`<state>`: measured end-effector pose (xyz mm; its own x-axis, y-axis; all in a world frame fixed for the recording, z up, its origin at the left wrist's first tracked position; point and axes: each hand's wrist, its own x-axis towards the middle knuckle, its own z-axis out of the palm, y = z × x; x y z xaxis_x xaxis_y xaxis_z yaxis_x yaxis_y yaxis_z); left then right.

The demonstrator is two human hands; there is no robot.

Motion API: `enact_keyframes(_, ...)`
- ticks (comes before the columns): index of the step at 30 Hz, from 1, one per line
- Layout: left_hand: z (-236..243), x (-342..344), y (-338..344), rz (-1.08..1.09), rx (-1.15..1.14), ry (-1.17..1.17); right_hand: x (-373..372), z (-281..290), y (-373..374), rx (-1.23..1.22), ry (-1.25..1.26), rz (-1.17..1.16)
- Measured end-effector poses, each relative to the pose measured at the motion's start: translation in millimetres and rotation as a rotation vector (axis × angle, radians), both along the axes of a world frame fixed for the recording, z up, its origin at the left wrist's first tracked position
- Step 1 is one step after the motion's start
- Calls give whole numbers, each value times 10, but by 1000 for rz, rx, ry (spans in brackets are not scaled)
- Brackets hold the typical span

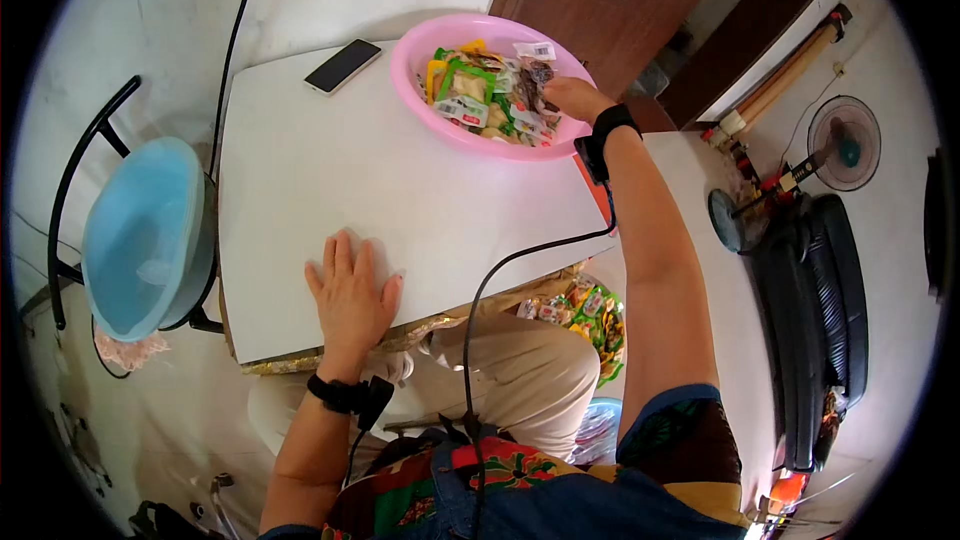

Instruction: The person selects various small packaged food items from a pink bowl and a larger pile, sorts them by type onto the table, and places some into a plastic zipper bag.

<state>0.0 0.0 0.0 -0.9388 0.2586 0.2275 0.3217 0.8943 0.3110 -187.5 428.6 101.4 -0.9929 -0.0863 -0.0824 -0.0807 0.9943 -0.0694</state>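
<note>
I see left hand [352, 298] open, flat on near bench [300, 170], maybe for support. Right hand [580, 98] touches packets [465, 90] in far pink basin [480, 143], which keeps them together; grip I cannot tell.

The left hand [352, 295] is resting palm down, its fingers pointing forward and slightly parted, the thumb angling out to the right, while the left forearm [303, 450] is slanting in from below. The right arm [662, 260] is lying well ahead of the body, nearly straight, and the right hand [577, 98] is pointing leftward, its fingertips showing too small for their grip to be told.
</note>
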Motion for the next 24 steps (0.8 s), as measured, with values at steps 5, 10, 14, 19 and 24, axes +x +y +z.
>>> enact_keyframes(5, 29, -1, -50, -4, -4, 17, 16, -18, -175, -74, -144, 138)
enact_keyframes(10, 16, -5, -39, -6, 23, 28, 41, -74, -277, 75, -276, -40)
enact_keyframes(14, 16, -11, 9, -14, 47, 34, 65, -246, -240, 96, -235, -167)
enact_keyframes(19, 14, -12, -25, -6, 46, 37, 160, -340, -382, 44, -34, -159)
enact_keyframes(24, 8, -4, -17, -16, 52, 41, 68, -405, -278, 50, -11, -167)
